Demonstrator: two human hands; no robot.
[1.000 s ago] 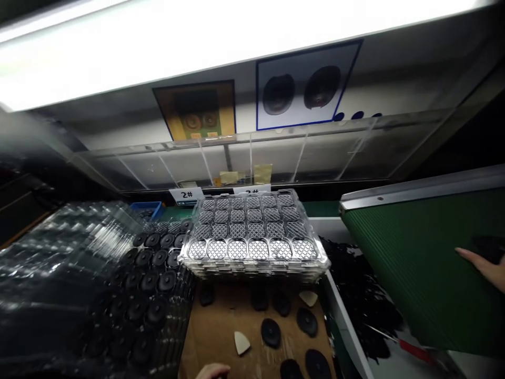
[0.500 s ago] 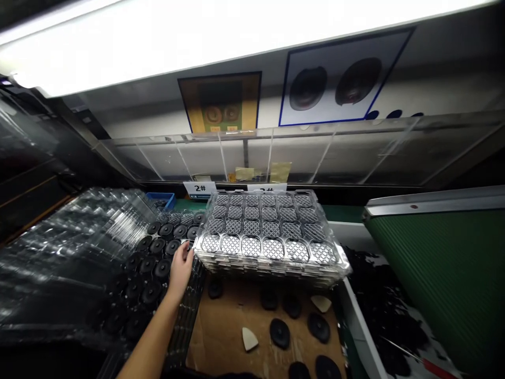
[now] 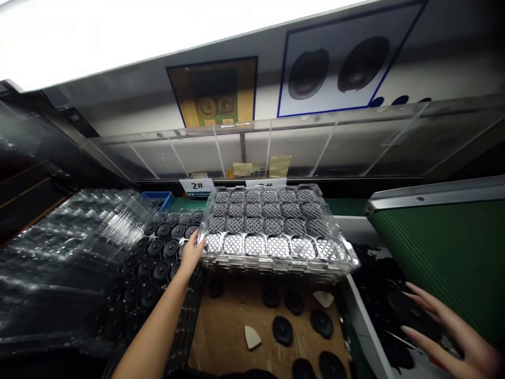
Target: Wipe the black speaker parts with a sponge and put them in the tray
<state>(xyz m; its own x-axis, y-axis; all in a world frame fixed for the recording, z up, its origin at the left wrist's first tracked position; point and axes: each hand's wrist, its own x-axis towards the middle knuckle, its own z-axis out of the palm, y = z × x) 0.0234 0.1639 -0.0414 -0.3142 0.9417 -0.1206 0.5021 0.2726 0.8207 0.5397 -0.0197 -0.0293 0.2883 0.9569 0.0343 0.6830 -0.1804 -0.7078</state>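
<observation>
My left hand (image 3: 192,253) is at the left edge of a stack of clear plastic trays (image 3: 276,266), with its fingers closed on the corner of the upper tray. Textured pockets cover the top tray. At the lower right, my right hand (image 3: 453,329) holds a round black disc (image 3: 412,314) between thumb and fingers. Left of the stack, another clear tray carries rows of black discs (image 3: 161,269). Loose black discs (image 3: 282,330) and two pale wedge-shaped pieces (image 3: 251,337) lie on brown cardboard (image 3: 224,337) in front.
Many clear trays (image 3: 71,252) are piled at the left. A blue bin (image 3: 168,200) and a "2#" label (image 3: 196,186) stand at the back. To the right are a pale bin wall (image 3: 363,321), dark pieces and a ribbed green belt (image 3: 442,252). Above runs a clear acrylic rack (image 3: 292,150).
My left hand has moved slightly up and right onto the tray stack's edge. My right hand has come into view at the lower right with a black disc.
</observation>
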